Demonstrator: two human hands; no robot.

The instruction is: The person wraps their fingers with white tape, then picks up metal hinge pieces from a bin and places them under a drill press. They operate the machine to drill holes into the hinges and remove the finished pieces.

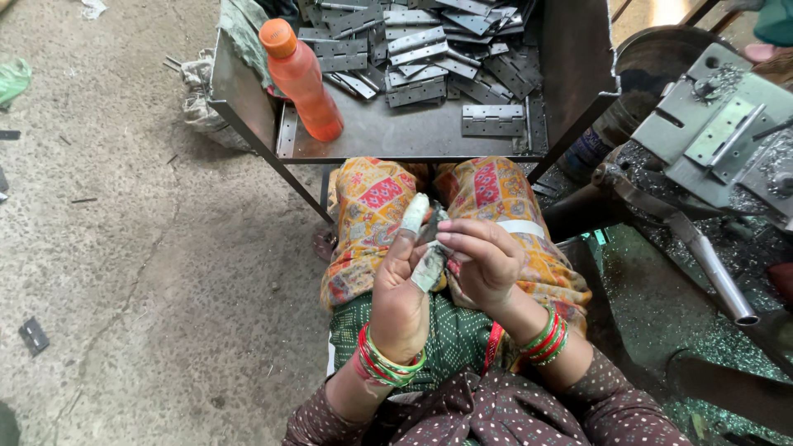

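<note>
Both hands, left hand (398, 289) and right hand (483, 260), wrap cloth strip (429, 264) around a finger

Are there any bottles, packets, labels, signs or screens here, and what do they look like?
Orange bottle: plastic, orange cap, leaning at the left end of the metal tray; no label visible.
Green bag-like scrap: on the floor at the far left edge, too cut off to tell.
No signs or screens in view.
</note>
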